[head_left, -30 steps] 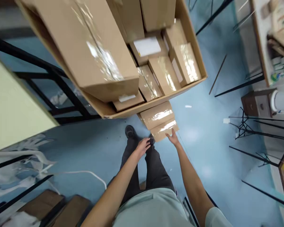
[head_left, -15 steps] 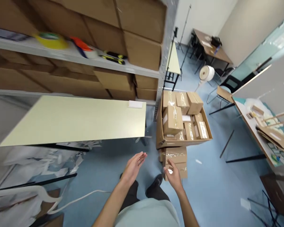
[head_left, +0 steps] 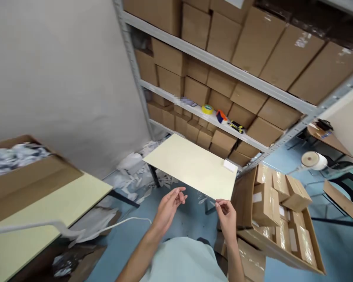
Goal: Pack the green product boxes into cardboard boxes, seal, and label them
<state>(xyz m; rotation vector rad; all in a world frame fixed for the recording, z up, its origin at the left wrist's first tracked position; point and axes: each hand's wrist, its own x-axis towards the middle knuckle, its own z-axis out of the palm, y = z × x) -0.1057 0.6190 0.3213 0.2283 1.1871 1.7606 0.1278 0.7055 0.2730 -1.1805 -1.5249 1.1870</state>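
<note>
My left hand [head_left: 171, 204] is in the air in front of my body, its fingers loosely bent and apart, with nothing in it. My right hand [head_left: 227, 219] is at the near right corner of the pale yellow table [head_left: 191, 164] in the view; whether it touches the edge I cannot tell. Its thumb and fingertips are drawn together, and no object shows between them. A small white block [head_left: 230, 165] lies at the right end of that tabletop. Right of my right hand stands a large open carton [head_left: 285, 252] holding several taped small boxes [head_left: 266, 205].
Metal shelving [head_left: 223, 70] full of brown cartons rises behind the table. On one shelf lie a yellow tape roll [head_left: 207, 109], an orange-and-blue tape dispenser [head_left: 221, 116] and yellow-black cutters [head_left: 235, 126]. A second table [head_left: 97, 188] at left bears an open carton [head_left: 32, 184]. A white hose [head_left: 47, 224] crosses there.
My view has swung left, bringing the left table and the wall into sight. My right hand's fingers, spread before, have drawn together. The left hand's fingers are more bent.
</note>
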